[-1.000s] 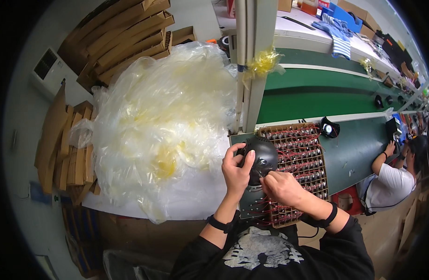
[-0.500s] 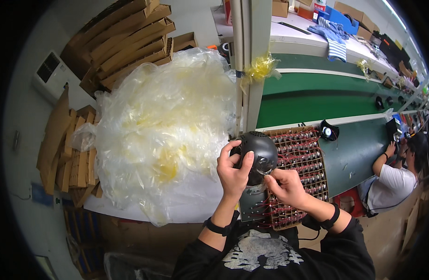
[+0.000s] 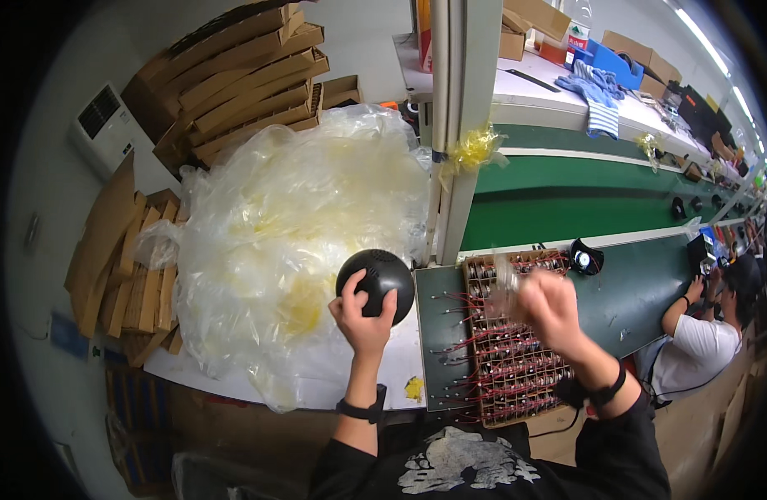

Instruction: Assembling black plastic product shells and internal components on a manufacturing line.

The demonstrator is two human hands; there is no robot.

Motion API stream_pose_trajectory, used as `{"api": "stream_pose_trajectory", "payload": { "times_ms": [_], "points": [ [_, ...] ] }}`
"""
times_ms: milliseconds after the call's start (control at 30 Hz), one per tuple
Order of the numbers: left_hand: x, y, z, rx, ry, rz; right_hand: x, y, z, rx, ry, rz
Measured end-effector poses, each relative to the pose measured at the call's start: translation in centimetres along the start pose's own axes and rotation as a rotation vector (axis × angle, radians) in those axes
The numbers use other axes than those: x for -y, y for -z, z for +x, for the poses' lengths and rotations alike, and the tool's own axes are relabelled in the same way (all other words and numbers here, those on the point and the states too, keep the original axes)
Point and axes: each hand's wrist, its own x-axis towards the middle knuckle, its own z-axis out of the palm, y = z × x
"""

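Note:
A round, glossy black shell (image 3: 393, 292) with small holes in its top is in my left hand (image 3: 365, 323), the fingers curled around its near side. It is over the near right edge of a pile of clear plastic bags (image 3: 275, 217). My right hand (image 3: 552, 310), blurred by motion, is closed above a divided cardboard tray. A crumpled piece of clear plastic film (image 3: 507, 287) sticks out from its fingers, also smeared. In the cardboard tray (image 3: 517, 375) are rows of small round metal parts with red wires, the wires spilling over its left side.
A white post (image 3: 469, 125) with yellow film tied on stands beyond my hands. A dark speaker-like part (image 3: 585, 258) lies right of the tray on the green table (image 3: 625, 292). A co-worker (image 3: 700, 350) sits at the right. Stacked cardboard (image 3: 242, 83) fills the far left.
My hands have moved apart. The left has carried the black shell leftward, from beside the tray to the bag pile. The right has left the shell and moved right, with clear film now visible in it.

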Motion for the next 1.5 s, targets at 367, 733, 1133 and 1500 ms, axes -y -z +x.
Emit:
{"api": "stream_pose_trajectory", "payload": {
  "times_ms": [367,733,1133,1500],
  "points": [
    [-3.5,4.7,-0.9,0.211,0.529,-0.929,-8.7,0.8,16.1,-0.326,-0.181,-0.379],
    [-4.8,8.4,-1.8,0.679,0.691,-1.185,-1.0,-5.5,4.4,0.978,0.297,0.161],
    [-4.0,3.3,-6.2,0.783,0.934,-1.647,-7.5,-2.5,-7.5,-0.244,-0.582,1.076],
    [-2.2,3.7,-8.5,0.879,1.181,-1.47,-13.9,-0.6,-1.3,-0.685,-0.496,1.147]
  ]
}}
